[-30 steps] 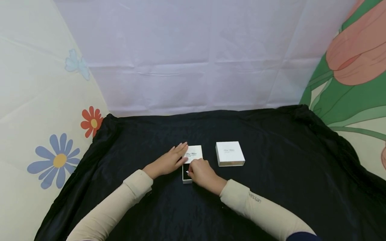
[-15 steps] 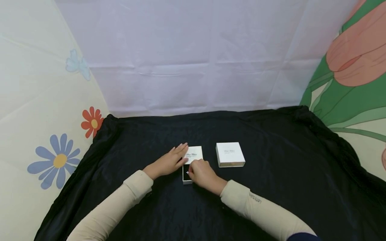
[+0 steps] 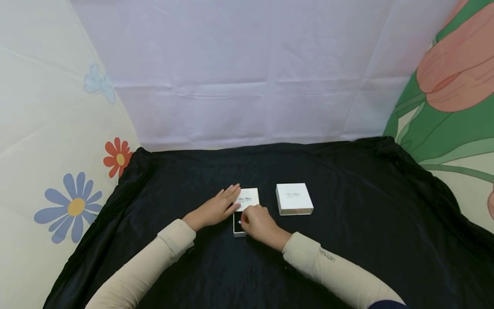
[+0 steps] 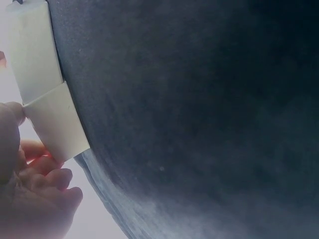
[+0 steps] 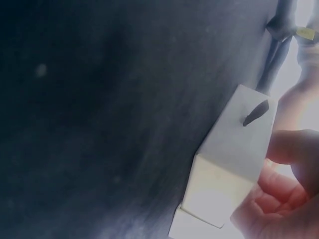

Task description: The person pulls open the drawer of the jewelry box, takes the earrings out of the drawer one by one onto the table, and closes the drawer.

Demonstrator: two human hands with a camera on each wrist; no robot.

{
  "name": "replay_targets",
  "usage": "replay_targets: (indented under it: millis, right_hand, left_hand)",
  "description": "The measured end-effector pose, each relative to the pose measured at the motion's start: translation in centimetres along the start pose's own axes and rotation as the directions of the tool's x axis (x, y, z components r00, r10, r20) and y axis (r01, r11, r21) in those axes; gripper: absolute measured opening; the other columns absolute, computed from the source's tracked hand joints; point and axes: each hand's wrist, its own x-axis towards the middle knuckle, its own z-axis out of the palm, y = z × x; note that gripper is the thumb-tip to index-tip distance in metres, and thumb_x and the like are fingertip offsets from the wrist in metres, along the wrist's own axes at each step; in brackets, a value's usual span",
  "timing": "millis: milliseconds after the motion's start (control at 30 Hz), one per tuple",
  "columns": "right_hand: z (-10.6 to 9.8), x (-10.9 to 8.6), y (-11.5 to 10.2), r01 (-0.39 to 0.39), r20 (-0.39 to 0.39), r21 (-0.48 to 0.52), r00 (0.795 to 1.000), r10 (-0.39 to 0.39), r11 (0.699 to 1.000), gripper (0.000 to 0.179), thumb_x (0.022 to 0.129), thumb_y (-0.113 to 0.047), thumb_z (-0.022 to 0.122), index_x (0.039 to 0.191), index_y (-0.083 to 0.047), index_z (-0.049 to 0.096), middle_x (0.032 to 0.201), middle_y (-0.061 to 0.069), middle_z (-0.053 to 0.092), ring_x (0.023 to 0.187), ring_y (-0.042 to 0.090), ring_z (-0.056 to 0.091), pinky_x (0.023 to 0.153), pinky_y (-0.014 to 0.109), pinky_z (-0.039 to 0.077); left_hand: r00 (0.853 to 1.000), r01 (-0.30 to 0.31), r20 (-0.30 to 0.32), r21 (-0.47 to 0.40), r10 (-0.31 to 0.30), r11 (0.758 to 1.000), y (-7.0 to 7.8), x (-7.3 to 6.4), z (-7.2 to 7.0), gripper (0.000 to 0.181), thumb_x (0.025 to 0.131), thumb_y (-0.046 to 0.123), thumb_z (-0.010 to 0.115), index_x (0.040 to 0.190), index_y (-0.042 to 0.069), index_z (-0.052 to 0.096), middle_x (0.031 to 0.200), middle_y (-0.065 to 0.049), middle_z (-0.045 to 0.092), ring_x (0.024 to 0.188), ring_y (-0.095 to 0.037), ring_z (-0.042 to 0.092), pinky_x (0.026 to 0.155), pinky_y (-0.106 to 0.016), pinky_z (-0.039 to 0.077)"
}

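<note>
In the head view, a small white slide-out jewelry box has its lettered sleeve (image 3: 248, 197) at the back and its drawer (image 3: 239, 234) drawn out toward the person. The drawer's black lining carries a tiny silver piece of jewelry (image 3: 239, 222). My left hand (image 3: 214, 209) lies with extended fingers along the sleeve's left side, its thumb by the near edge. Curled over the drawer's right side, my right hand (image 3: 262, 224) grips it and hides that half. In the right wrist view, a dark tab (image 5: 256, 112) hangs at the drawer's end, fingers close along its side.
Right of the hands sits a larger white lidded box (image 3: 294, 198) with similar lettering. A black cloth (image 3: 347, 240) covers the table. Behind it hangs a pale backdrop (image 3: 247, 77), with flower-printed panels at both sides.
Hands and both boxes keep the same places. The whole view has only shifted very slightly.
</note>
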Motion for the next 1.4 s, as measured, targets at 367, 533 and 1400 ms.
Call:
replay_targets:
  millis: [367,533,1400]
  right_hand:
    - [-0.01,-0.33,-0.03,0.019,-0.012,0.016,1.0,-0.019,1.0,0.016,0.08,-0.008,0.071,0.065,-0.013,0.069,0.059,-0.007,0.062,0.056,0.01,0.056,0.055,0.028,0.046]
    - [0.05,-0.37,0.11,0.03,-0.021,0.011,0.999,-0.03,0.999,0.016,0.08,-0.008,0.071,0.066,-0.014,0.069,0.06,-0.008,0.061,0.056,0.008,0.055,0.055,0.028,0.046]
    - [-0.63,-0.55,0.62,0.0,0.016,0.131,1.0,-0.002,0.991,0.01,0.086,-0.012,0.07,0.077,-0.01,0.074,0.069,-0.005,0.067,0.062,0.005,0.059,0.058,0.023,0.048]
  left_hand:
    - [1.0,0.0,-0.007,0.004,0.0,1.0,-0.11,-0.14,0.37,0.06,0.103,0.033,0.043,0.15,0.0,0.027,0.158,-0.012,0.02,0.145,-0.03,0.02,0.115,-0.052,0.019]
    - [1.0,0.009,-0.017,0.033,-0.008,0.999,0.17,-0.18,0.24,0.06,0.102,0.035,0.045,0.149,0.001,0.03,0.157,-0.011,0.023,0.145,-0.029,0.021,0.115,-0.052,0.019]
    - [0.998,-0.003,-0.063,0.055,0.006,0.999,0.58,-0.08,-0.16,0.056,0.1,0.034,0.05,0.145,0.002,0.038,0.153,-0.012,0.032,0.141,-0.028,0.031,0.114,-0.049,0.024]
